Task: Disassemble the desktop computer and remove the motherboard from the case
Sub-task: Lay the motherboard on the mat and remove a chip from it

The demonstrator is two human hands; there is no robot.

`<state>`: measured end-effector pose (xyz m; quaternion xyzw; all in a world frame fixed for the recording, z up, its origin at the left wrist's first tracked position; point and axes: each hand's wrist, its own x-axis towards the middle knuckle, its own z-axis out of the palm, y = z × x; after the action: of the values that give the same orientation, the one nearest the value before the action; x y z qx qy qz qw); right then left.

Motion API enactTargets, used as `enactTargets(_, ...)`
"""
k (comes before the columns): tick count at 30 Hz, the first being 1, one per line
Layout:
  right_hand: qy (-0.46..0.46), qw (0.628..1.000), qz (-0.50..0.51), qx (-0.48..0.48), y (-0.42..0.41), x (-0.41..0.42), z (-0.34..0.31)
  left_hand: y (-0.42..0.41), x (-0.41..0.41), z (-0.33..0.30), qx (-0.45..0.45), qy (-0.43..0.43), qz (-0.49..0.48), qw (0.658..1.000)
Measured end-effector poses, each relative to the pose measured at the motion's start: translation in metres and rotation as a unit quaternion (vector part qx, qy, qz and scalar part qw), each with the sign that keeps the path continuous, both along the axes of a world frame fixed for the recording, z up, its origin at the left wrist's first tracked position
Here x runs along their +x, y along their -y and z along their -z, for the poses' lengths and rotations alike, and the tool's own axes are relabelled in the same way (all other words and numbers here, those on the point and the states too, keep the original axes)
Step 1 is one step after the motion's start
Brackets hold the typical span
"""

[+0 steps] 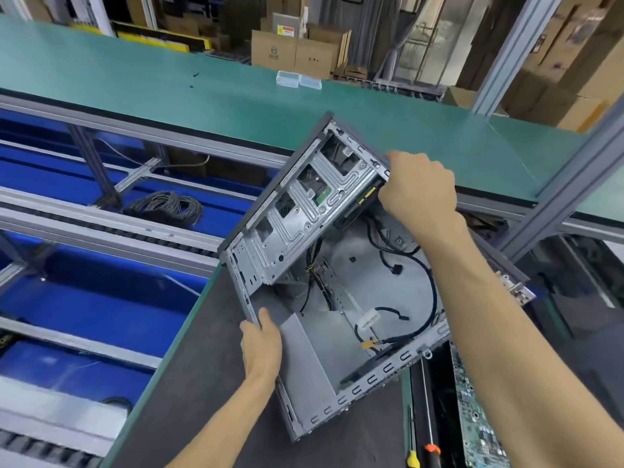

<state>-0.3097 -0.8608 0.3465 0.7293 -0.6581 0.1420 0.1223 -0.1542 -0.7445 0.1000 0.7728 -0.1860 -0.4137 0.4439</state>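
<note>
Grey steel everywhere inside the case (331,346), and the floor of it shows bare: by the look of things the motherboard (472,413) is already out, lying flat on the table (202,393) just right of the case, beside two screwdrivers (425,434). Both hands hold the case tilted over the table's dark mat. The left hand (261,346) grips the near-left edge, thumb hooked over the rim. The right hand (418,190) clamps the far top corner by the drive cage (304,211). Loose black cables (418,282) still trail inside. What's left, I'd say, is setting the shell aside.
</note>
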Motion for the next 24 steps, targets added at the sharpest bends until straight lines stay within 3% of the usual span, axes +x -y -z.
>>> enactTargets(3, 0.010, 1.000, 0.004, 0.004, -0.008, 0.009, -0.003, 0.001, 0.010, -0.003, 0.055, 0.031, 0.061, 0.996)
enactTargets(5, 0.021, 1.000, 0.010, 0.018, -0.014, 0.015, -0.005, 0.003, 0.018, -0.012, 0.051, 0.137, 0.086, 0.986)
enactTargets(7, 0.033, 0.999, 0.014, 0.034, -0.019, 0.021, -0.007, 0.005, 0.025, -0.028, -0.030, 0.264, 0.098, 0.959)
enactTargets(10, 0.041, 0.997, 0.014, 0.059, -0.026, 0.030, -0.011, 0.015, 0.027, -0.062, -0.188, 0.350, 0.136, 0.908)
enactTargets(13, 0.051, 0.995, 0.011, 0.081, -0.034, 0.038, -0.014, 0.036, 0.032, -0.097, -0.266, 0.333, 0.154, 0.891)
enactTargets(16, 0.038, 0.991, 0.019, 0.129, -0.040, 0.045, -0.018, 0.056, 0.033, -0.122, -0.280, 0.239, 0.195, 0.909)
enactTargets(18, 0.026, 0.985, 0.024, 0.170, -0.043, 0.047, -0.023, 0.057, 0.022, -0.128, -0.299, 0.193, 0.254, 0.899)
enactTargets(21, 0.024, 0.974, 0.013, 0.223, -0.048, 0.040, -0.032, 0.056, 0.007, -0.128, -0.295, 0.206, 0.278, 0.891)
enactTargets(24, 0.033, 0.970, -0.029, 0.239, -0.057, 0.024, -0.037, 0.061, 0.008, -0.133, -0.286, 0.250, 0.211, 0.901)
